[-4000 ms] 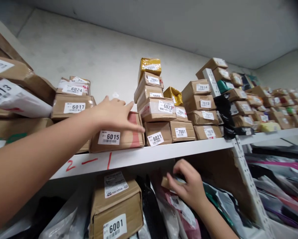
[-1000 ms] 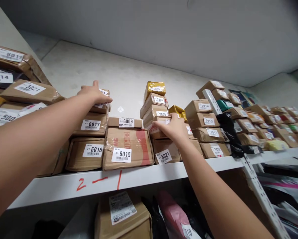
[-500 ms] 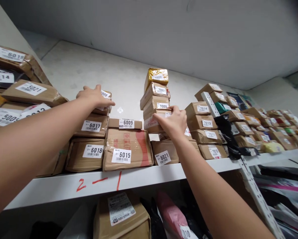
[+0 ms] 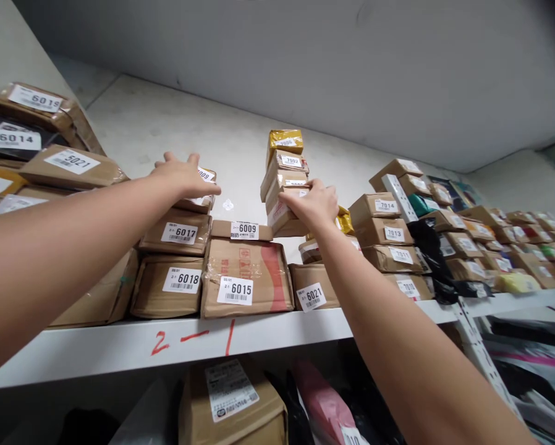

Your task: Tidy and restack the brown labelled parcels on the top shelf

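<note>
My right hand (image 4: 317, 204) grips the lowest cardboard box (image 4: 280, 216) of a small stack, its fingers on the box's right side. On that box ride a box with a partly hidden label (image 4: 277, 183), a box labelled 7002 (image 4: 282, 161) and a yellow-wrapped parcel (image 4: 284, 141). The stack leans and its base is raised above the shelf boxes. My left hand (image 4: 185, 176) is spread with fingers apart, against a taped box (image 4: 207, 201) whose label ends in 009; the hand covers much of it. Contact there is partly hidden.
Boxes labelled 6017 (image 4: 178, 233), 6018 (image 4: 166, 296), 6015 (image 4: 247, 266) and 6021 (image 4: 300, 275) line the white shelf (image 4: 277, 327). More parcels stand at the left and far right. A ceiling (image 4: 305, 68) slopes overhead. The lower shelf holds a carton (image 4: 240, 408) and bagged parcels.
The stack in my right hand has shifted left and tilted, exposing a yellow parcel behind it. My left hand stays by the same box. The view has shifted slightly.
</note>
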Demonstrator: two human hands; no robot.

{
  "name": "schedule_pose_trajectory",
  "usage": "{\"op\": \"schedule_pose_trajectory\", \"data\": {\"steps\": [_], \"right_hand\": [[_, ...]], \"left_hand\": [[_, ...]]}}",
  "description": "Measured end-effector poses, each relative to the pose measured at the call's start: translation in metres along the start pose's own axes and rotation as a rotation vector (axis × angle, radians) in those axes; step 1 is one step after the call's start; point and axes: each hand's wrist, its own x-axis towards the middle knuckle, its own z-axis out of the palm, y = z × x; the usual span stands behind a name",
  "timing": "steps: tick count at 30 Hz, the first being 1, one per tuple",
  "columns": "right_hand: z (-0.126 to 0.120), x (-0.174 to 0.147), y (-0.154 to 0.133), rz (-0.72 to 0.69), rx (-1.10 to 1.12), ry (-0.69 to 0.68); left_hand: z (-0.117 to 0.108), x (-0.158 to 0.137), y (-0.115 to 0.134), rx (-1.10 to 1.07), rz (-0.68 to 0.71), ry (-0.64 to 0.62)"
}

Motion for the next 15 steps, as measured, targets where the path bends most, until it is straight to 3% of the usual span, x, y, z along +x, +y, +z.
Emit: {"op": "schedule_pose_trajectory", "data": {"steps": [4,9,12,15], "right_hand": [[0.014,-0.001,-0.011,-0.005,0.03,0.003],[0.024,-0.012,-0.028,-0.017,0.118,0.0],[0.024,-0.017,-0.037,-0.007,0.179,-0.006],[0.021,-0.019,-0.041,-0.014,0.203,-0.006]], "left_hand": [[0.003,-0.006,-0.004,-0.003,-0.032,-0.055],[0.003,-0.01,-0.003,0.013,0.062,0.052],[-0.004,-0.005,0.01,-0.028,0.16,0.157],[-0.014,0.003,0.037,-0.167,0.22,0.229]]}}
